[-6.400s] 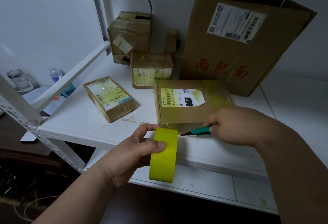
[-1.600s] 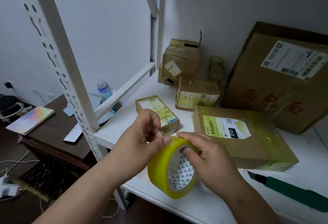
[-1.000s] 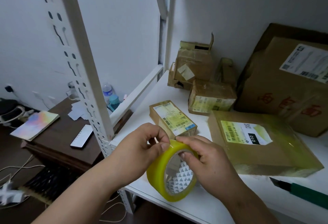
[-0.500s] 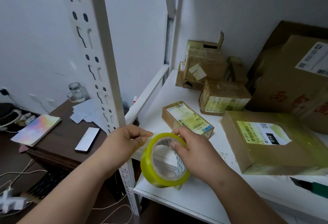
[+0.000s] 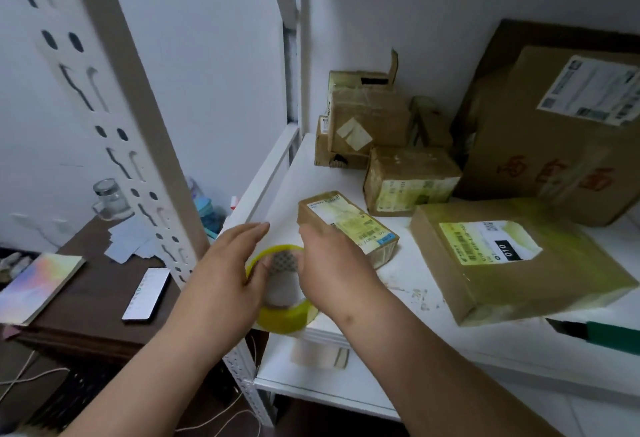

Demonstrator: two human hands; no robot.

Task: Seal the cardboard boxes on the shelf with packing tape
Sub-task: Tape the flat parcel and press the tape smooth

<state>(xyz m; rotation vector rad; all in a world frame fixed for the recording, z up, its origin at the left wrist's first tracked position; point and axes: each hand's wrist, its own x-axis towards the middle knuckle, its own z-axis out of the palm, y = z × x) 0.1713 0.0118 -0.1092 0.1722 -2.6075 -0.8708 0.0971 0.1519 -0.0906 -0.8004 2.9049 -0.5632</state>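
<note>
Bare white shelf (image 5: 277,194) runs along its left edge, from the front corner back to the stacked brown cardboard boxes (image 5: 367,124) at the rear. The small labelled brown carton (image 5: 346,225) blocks the middle; a perforated white steel upright (image 5: 114,124) bars the front-left corner.

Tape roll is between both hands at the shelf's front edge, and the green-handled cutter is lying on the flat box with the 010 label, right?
Not quite. The head view shows the green-handled cutter lying on the shelf in front of the flat box, not on it. The tape roll is indeed between the left hand and right hand.
</note>
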